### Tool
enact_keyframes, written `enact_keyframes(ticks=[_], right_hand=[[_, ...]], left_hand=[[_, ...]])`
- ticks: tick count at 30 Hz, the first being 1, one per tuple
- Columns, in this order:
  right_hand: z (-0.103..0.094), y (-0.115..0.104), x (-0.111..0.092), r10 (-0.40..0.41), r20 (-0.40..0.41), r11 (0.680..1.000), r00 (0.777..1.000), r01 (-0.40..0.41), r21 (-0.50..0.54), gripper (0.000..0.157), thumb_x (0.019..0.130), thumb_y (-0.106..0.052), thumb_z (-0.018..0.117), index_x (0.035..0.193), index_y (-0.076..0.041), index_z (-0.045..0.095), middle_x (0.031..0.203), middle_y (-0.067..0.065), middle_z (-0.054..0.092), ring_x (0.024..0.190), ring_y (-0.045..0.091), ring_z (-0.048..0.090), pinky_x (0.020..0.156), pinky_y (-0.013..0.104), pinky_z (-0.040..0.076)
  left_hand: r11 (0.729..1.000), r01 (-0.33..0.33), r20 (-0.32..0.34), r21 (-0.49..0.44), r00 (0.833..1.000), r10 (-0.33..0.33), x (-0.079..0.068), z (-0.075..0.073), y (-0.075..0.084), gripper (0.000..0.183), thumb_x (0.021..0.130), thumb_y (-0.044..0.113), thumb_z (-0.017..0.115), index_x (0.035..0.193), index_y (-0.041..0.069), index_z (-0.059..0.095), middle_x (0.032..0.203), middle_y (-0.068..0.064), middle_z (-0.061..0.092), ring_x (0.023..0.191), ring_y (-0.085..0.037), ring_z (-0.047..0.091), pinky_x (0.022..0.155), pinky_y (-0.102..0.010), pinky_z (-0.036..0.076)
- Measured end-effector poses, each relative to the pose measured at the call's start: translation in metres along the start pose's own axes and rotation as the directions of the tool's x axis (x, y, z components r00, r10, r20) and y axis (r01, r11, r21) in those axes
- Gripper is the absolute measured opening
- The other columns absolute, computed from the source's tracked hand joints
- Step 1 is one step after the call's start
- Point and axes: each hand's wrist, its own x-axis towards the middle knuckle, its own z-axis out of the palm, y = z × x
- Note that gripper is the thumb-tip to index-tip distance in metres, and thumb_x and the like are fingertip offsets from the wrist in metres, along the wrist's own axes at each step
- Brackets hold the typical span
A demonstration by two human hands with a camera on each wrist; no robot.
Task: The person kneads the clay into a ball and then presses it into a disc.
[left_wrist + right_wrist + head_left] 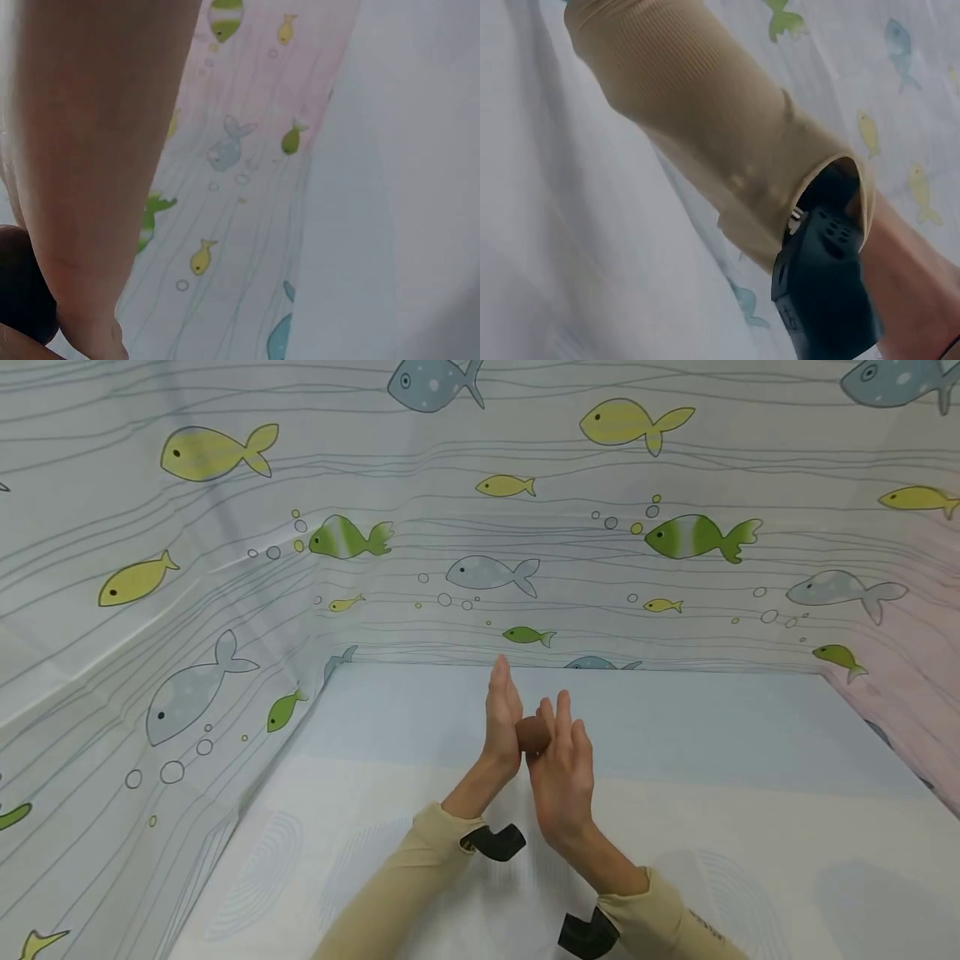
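Your ball (533,735) is plain brown, reading nearly black in the left wrist view. From it, your left sleeve (397,877) toward seven o'clock and right sleeve (667,914) toward five are beige. The wrist device (498,842) at each cuff is black. At twelve you face a whitish cloth (420,452) printed with thin grey-blue wavy lines, bubbles and fish in yellow, green and grey-blue; toward three it turns pink. Your tabletop (675,727) runs pale blue at twelve, white toward six, with faint blue arcs.
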Motion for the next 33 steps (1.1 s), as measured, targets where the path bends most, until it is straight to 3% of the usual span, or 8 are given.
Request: enact_keyframes(ticks=[8, 16, 24, 33], right_hand=[[-0.003, -0.008, 0.009, -0.017, -0.065, 1.0, 0.998, 0.018, 0.021, 0.073, 0.102, -0.057, 0.016, 0.158, -0.024, -0.014, 0.167, 0.002, -0.003, 0.153, 0.018, -0.002, 0.122, 0.046, 0.003], [-0.014, -0.001, 0.019, -0.024, -0.161, 1.0, 0.987, 0.024, -0.002, 0.073, 0.101, -0.054, 0.021, 0.16, -0.023, -0.008, 0.167, 0.004, 0.001, 0.153, 0.015, 0.003, 0.123, 0.04, 0.003], [-0.021, 0.007, 0.027, -0.074, -0.195, 0.997, 0.978, 0.069, -0.031, 0.073, 0.1, -0.054, 0.027, 0.16, -0.026, -0.004, 0.167, 0.002, 0.003, 0.153, 0.015, 0.005, 0.123, 0.038, 0.0], [-0.044, 0.008, 0.047, -0.069, -0.254, 0.996, 0.965, 0.082, 0.041, 0.074, 0.1, -0.052, 0.029, 0.159, -0.031, -0.009, 0.167, 0.001, -0.003, 0.153, 0.013, -0.005, 0.121, 0.04, -0.01]], left_hand=[[0.999, -0.016, 0.069, 0.042, 0.998, 0.013, -0.011, 0.008, -0.012, 0.074, 0.1, 0.048, 0.022, 0.16, 0.009, 0.001, 0.166, 0.0, -0.001, 0.153, -0.016, -0.002, 0.123, -0.04, 0.001], [0.99, -0.001, 0.054, 0.142, 0.999, -0.007, -0.026, 0.011, -0.031, 0.07, 0.102, 0.045, 0.027, 0.159, 0.007, 0.013, 0.165, -0.005, 0.014, 0.152, -0.021, 0.009, 0.122, -0.046, 0.008], [0.989, -0.033, 0.098, 0.147, 0.995, 0.018, -0.035, 0.009, -0.038, 0.069, 0.103, 0.04, 0.024, 0.158, 0.002, 0.01, 0.165, -0.009, 0.012, 0.152, -0.024, 0.011, 0.122, -0.047, 0.01], [0.993, -0.058, 0.222, 0.1, 0.974, 0.035, -0.052, 0.014, -0.039, 0.074, 0.102, 0.043, 0.025, 0.158, 0.001, 0.0, 0.166, -0.011, 0.002, 0.153, -0.024, 0.003, 0.122, -0.047, 0.009]])
